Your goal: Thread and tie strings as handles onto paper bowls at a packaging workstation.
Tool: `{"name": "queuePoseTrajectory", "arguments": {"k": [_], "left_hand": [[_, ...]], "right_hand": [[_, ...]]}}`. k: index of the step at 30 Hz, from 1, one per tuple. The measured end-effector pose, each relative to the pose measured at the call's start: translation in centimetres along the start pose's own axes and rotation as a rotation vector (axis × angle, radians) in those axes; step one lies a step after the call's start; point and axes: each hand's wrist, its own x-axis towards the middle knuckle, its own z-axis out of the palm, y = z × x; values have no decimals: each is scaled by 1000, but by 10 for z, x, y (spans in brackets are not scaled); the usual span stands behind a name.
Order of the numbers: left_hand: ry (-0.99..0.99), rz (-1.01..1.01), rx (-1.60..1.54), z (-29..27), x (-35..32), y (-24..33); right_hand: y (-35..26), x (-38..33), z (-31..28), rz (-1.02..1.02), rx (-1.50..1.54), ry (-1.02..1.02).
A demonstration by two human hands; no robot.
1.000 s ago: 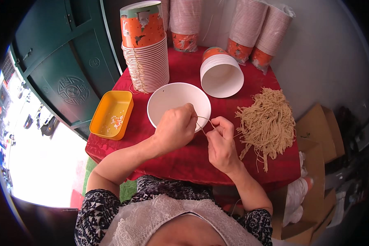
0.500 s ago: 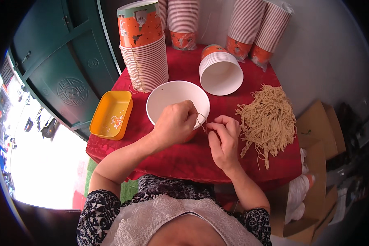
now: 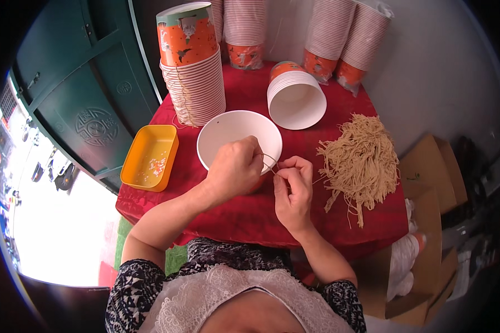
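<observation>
A white-lined paper bucket (image 3: pixel 221 137) stands on the table in front of me, a small dark hole near its far left rim. My left hand (image 3: pixel 232 169) is closed over its near right rim, thumb and fingers pinched on a thin tan cord (image 3: pixel 269 158). The cord bends in a small loop between my two hands. My right hand (image 3: pixel 294 191), just right of the bucket, has its fingertips pressed together on the cord; a thin strand trails from it to the right. The exact grip inside my left fingers is hidden.
A pile of tan cords (image 3: pixel 361 166) lies at the right. The yellow tray (image 3: pixel 173 158) at the left holds small pale and reddish bits. A tall bucket stack (image 3: pixel 194 91) rises behind it, with nested buckets (image 3: pixel 297 102) on their side and wrapped stacks (image 3: pixel 244 28) further back.
My right hand has moved a little left, closer to my left hand, and its fingers have drawn together on the cord. My left hand stays at the bucket rim.
</observation>
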Motion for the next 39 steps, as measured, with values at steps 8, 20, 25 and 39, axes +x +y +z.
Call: {"name": "queuePoseTrajectory", "arguments": {"k": [8,20,25,39], "left_hand": [[-7,1,-80,-1,2,6],[-31,214,118,-12,-10,16],[-102,232,119,-18,-15,20],[-80,238,29,-20,-12,21]], "right_hand": [[0,-7,6,378,358,-8],[-7,3,12,302,279,123],[-4,5,17,303,306,147],[-2,8,12,245,166,93]]}}
